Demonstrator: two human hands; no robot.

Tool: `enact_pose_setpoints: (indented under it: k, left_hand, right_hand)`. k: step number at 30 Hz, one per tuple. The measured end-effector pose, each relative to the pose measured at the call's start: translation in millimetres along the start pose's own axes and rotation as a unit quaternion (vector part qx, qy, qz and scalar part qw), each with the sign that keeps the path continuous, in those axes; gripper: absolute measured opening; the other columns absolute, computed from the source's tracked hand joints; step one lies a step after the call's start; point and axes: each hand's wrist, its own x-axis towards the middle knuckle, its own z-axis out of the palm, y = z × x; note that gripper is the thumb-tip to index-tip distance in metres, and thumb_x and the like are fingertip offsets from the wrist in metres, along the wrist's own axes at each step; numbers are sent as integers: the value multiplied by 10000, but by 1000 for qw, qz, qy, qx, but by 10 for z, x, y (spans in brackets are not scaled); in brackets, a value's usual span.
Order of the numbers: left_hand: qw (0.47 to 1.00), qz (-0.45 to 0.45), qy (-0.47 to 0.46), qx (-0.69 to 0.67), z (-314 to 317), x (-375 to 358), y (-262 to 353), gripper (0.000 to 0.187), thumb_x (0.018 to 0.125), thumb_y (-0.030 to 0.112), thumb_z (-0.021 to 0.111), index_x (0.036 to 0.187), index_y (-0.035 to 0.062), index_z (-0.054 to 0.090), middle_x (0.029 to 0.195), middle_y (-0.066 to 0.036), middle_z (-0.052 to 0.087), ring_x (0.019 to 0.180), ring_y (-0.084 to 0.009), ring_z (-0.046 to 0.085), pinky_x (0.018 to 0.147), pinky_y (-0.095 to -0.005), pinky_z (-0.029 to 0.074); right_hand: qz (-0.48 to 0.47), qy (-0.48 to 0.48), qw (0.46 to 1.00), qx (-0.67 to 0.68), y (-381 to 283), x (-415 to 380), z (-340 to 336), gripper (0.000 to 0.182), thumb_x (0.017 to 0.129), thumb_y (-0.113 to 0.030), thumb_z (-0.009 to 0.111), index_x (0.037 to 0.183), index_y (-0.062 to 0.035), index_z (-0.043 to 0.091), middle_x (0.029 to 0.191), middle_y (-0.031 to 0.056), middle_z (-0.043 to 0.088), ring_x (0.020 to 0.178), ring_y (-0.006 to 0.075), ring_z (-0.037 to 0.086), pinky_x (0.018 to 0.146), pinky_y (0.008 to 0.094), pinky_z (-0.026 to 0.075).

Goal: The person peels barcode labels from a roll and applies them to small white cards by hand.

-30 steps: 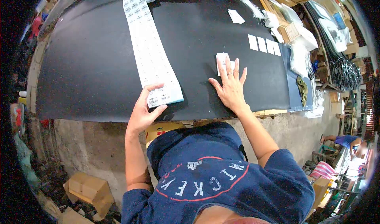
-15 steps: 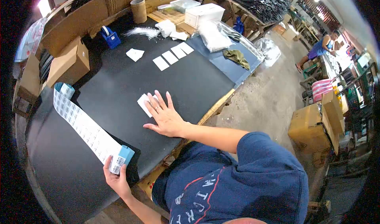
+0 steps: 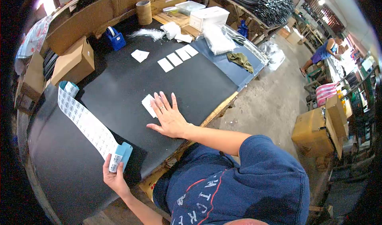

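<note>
My left hand (image 3: 114, 176) grips the near end of a long strip of barcode labels (image 3: 85, 119) between thumb and fingers. Its blue-green backing shows at the folded end, and the far end curls over on the black tabletop (image 3: 119, 86). My right hand (image 3: 171, 117) lies flat with fingers spread, its fingertips over the edge of a small white card (image 3: 149, 105); part of that card is hidden under the fingers. Farther up the table several white cards (image 3: 174, 59) lie in a row, and another small white piece (image 3: 140, 55) lies left of them.
A blue tape dispenser (image 3: 115, 39), an open cardboard box (image 3: 74, 61) and a cardboard tube (image 3: 143, 12) stand along the back. A white box (image 3: 209, 18), a plastic bag (image 3: 218, 40) and an olive cloth (image 3: 240, 62) sit at the far right. Another person (image 3: 324, 52) works in the distance.
The view has shifted slightly, so everything sits a little farther right. The left hand's end of the label strip has tilted slightly. My right hand stays flat on the white card.
</note>
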Motion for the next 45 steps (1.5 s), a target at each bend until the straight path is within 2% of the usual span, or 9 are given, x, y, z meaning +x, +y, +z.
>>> enact_pose_setpoints:
  k: [3,4,6,9,12,15,19,26,45]
  left_hand:
    - [998,12,31,62,28,62,58,441,791,-84,652,1218,-54,546,1146,-143,606,1032,-204,594,914,-314,475]
    - [999,-19,46,22,45,34,93,443,790,-72,656,1217,-60,541,1152,-146,603,1032,-213,595,912,-316,477]
    - [998,-37,52,25,31,73,179,403,784,-41,679,1175,-50,582,1078,-125,638,958,-180,620,864,-287,494]
    - [999,-45,9,9,-38,48,284,416,769,-15,714,1170,-17,601,1061,-96,652,967,-157,620,864,-269,489]
    - [997,-40,-2,-59,47,-10,313,397,779,-38,700,1163,-13,604,1052,-89,658,965,-136,619,848,-249,494]
    - [995,-43,-19,-85,76,-6,279,371,791,-47,687,1151,-8,609,1062,-83,659,967,-122,618,842,-234,497]
    - [994,-29,-32,-95,101,-6,324,352,805,-37,680,1148,-5,607,1076,-78,656,965,-116,617,841,-233,499]
    - [995,-30,-29,-90,85,-37,362,264,832,-29,658,1092,-7,616,1004,-62,667,901,-92,619,793,-232,508]
    - [994,-34,33,-103,134,11,284,72,829,17,691,898,3,679,875,-37,686,794,-77,615,723,-215,496]
  right_hand:
    - [19,-35,999,-21,-46,62,-130,841,857,-620,466,1394,18,357,1469,321,191,1393,471,83,1068,657,17]
    - [30,-118,992,-26,-81,91,-238,836,842,-612,497,1385,11,376,1461,335,180,1381,495,73,1043,684,23]
    - [9,-38,999,-31,-97,70,-59,804,825,-607,517,1382,-36,411,1447,349,206,1356,511,126,1034,692,61]
    - [-10,-40,999,3,-248,78,-98,821,880,-580,481,1483,-95,207,1521,284,67,1409,451,20,1059,664,4]
    - [-73,-71,937,334,-510,167,-328,674,841,-362,667,1414,-124,402,1487,211,276,1378,369,250,1099,500,219]
    - [-90,-105,870,474,-830,303,-495,545,756,-212,762,1265,-137,584,1355,171,455,1268,316,422,1039,394,352]
    - [-173,-86,868,458,-1010,460,-459,363,693,-109,782,1047,-116,699,1194,119,554,1117,252,523,954,368,413]
    - [-169,-126,854,476,-967,594,-316,197,692,-106,779,872,-67,709,919,74,657,981,218,572,884,342,428]
    - [-126,-150,823,533,-995,549,-282,112,734,-120,775,789,-45,713,807,53,666,862,167,585,798,306,436]
